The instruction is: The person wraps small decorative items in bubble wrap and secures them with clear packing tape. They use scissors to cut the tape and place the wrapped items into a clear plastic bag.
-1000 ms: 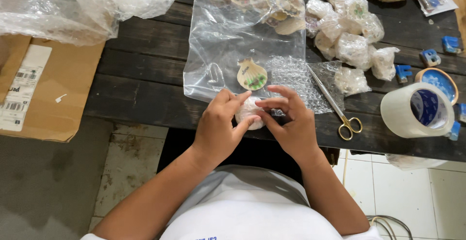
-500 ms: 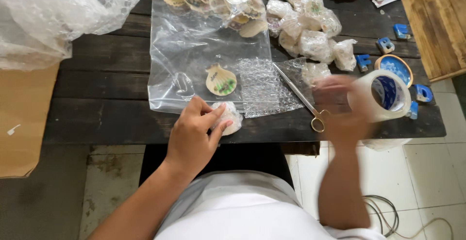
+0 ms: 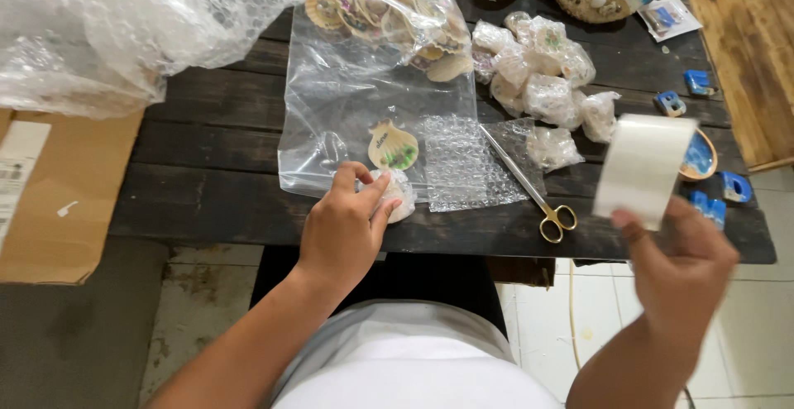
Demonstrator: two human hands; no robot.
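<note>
Bubble-wrapped shell (image 3: 395, 196) is lying at the table (image 3: 207, 202) edge; I'm pinning it closed with my left hand (image 3: 343, 227), while my right hand (image 3: 680, 268) is gripping the tape roll (image 3: 643, 167), lifted ready.

Wrapped bundle (image 3: 395, 194): small, rounded, whitish item cased in clear bubble wrap. Lies flat on the dark plank desk (image 3: 207, 202) near its front edge, on the lower margin of a clear plastic bag. Pressed down under the fingers (image 3: 364, 190) of the left hand (image 3: 343, 231); only its right portion shows past them. A painted scallop shell lies just behind it on the bag.

Tape roll (image 3: 643, 169): broad roll of clear packing tape, pale and translucent, wide band turned toward the camera. Held upright in the air in the right hand (image 3: 682, 264), gripped from below, off the desk's front right part and slightly tilted.
</note>
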